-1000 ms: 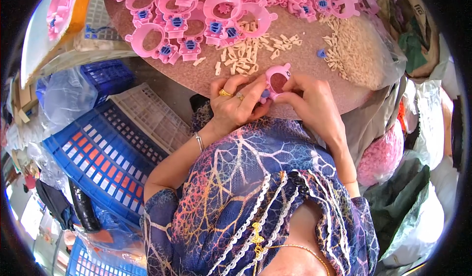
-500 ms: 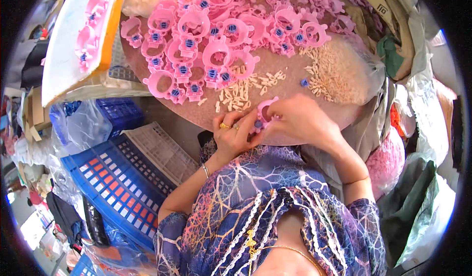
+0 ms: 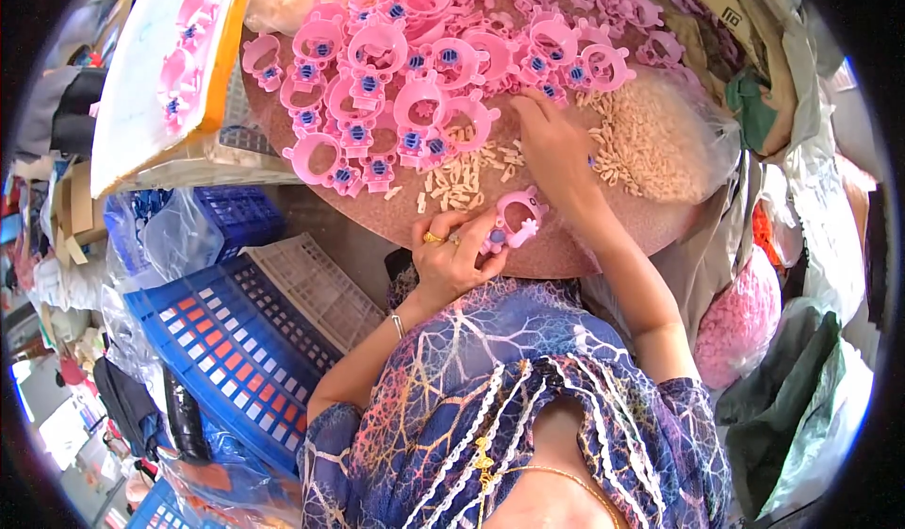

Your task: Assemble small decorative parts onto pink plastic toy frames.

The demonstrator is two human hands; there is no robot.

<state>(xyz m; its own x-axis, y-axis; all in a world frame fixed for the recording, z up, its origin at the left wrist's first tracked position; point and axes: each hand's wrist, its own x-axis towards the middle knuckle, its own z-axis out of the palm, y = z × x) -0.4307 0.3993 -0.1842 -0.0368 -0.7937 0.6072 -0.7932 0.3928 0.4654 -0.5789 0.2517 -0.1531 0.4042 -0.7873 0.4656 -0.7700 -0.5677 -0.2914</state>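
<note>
My left hand (image 3: 451, 254), with rings on its fingers, grips a pink plastic animal-shaped ring frame (image 3: 515, 206) with a dark blue round piece in its lower part. The frame is over the table's near edge, its round opening tilted upward. Beyond it, my right hand (image 3: 549, 135) is stretched out to the edge of a heap of pink ring frames (image 3: 419, 105). Its fingers look apart and hold nothing that I can see, though their tips are partly hidden. Small cream-coloured pieces (image 3: 454, 182) lie loose between the heap and my left hand.
A larger pile of cream pieces (image 3: 650, 142) spills from a clear bag at the right of the round table (image 3: 556, 257). At left, a white board (image 3: 141, 105) carries several pink frames. Blue plastic baskets (image 3: 226, 340) stand below; a bag of pink parts (image 3: 740, 326) hangs at right.
My right hand has left the pink frame and moved away to the heap's edge. My left hand keeps its grip on the frame, which now shows uncovered.
</note>
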